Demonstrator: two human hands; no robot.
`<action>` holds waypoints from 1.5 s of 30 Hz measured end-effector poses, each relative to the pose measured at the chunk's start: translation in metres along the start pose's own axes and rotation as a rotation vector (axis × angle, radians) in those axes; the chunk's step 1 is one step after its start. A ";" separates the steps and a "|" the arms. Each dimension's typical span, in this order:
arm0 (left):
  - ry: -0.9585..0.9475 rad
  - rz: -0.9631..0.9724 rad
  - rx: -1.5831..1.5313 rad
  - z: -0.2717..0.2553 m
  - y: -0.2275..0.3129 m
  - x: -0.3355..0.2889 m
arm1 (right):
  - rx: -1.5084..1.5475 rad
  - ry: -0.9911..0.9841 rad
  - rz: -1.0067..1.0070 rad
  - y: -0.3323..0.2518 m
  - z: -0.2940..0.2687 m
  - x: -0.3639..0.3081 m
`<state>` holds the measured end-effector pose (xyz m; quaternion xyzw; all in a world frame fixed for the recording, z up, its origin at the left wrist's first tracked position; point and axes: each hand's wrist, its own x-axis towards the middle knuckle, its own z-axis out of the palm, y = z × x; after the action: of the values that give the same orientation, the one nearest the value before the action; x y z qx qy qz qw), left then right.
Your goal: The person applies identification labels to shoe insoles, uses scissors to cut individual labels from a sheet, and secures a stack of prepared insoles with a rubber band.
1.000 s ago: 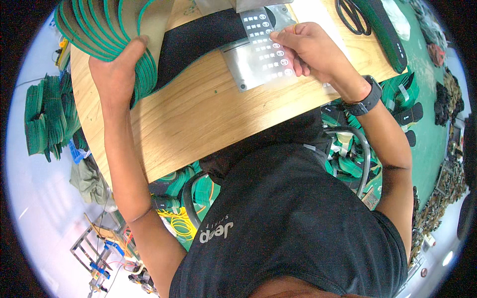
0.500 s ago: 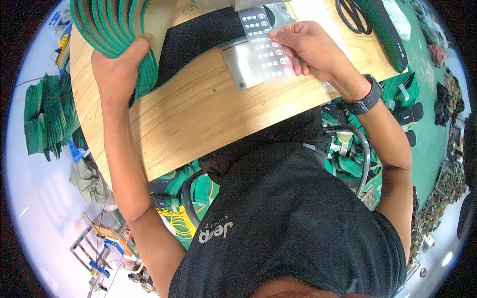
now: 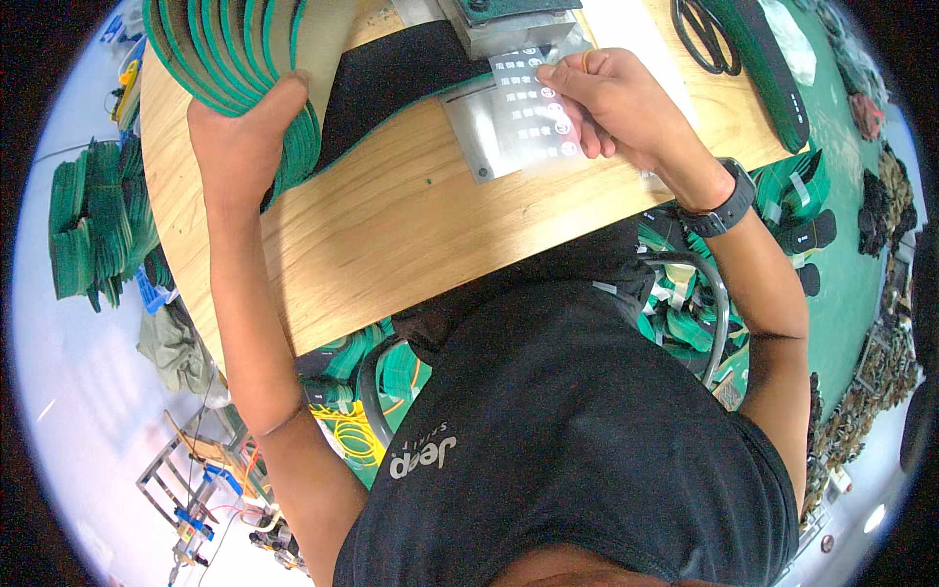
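My left hand [image 3: 245,142] is closed round a fanned stack of green-edged insoles [image 3: 230,54] at the table's far left. Beside it a black insole [image 3: 396,88] lies flat, its right end hidden under a metal press block [image 3: 514,34]. My right hand [image 3: 631,112] pinches the edge of a clear transfer film [image 3: 528,122] between thumb and fingers. White printed marks run down the film in rows. The film lies over a shiny metal plate [image 3: 471,147], its upper part hidden by the block.
The wooden table [image 3: 372,235] has a curved left edge. At its far right are a black cable coil [image 3: 706,39] and a long dark insole stack [image 3: 768,73]. Bundled green insoles [image 3: 93,225] stand left of the table; more lie on the floor at right [image 3: 792,191].
The metal press block has come down over the upper film and the black insole's right end. My hands keep their holds; the view has shifted slightly.
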<state>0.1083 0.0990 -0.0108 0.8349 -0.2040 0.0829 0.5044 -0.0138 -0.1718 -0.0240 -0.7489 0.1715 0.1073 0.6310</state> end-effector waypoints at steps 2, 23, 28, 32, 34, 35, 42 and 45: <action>-0.018 0.016 -0.013 0.000 0.002 -0.001 | -0.008 -0.004 -0.032 0.001 0.001 -0.001; -0.084 -0.018 0.119 0.004 0.011 -0.003 | 0.017 -0.038 0.032 -0.006 -0.002 -0.010; -0.094 -0.034 0.128 0.002 0.012 -0.007 | 0.040 -0.085 0.026 -0.001 -0.003 -0.010; -0.097 -0.018 0.129 0.004 0.012 -0.006 | 0.010 -0.060 0.037 -0.004 -0.002 -0.013; -0.096 0.030 0.151 0.004 0.009 -0.007 | 0.031 -0.065 0.034 -0.003 -0.002 -0.012; -0.135 0.013 0.137 0.006 0.013 -0.008 | 0.042 -0.066 0.033 -0.002 -0.002 -0.011; -0.371 0.207 0.442 0.022 0.018 -0.006 | -0.058 -0.023 -0.164 -0.009 -0.005 -0.009; -0.433 0.179 0.517 0.022 0.031 -0.006 | -0.228 0.034 -0.345 -0.033 -0.032 -0.008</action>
<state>0.0885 0.0680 0.0018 0.9121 -0.3508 -0.0034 0.2119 -0.0099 -0.1978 0.0147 -0.8353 0.0380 0.0036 0.5484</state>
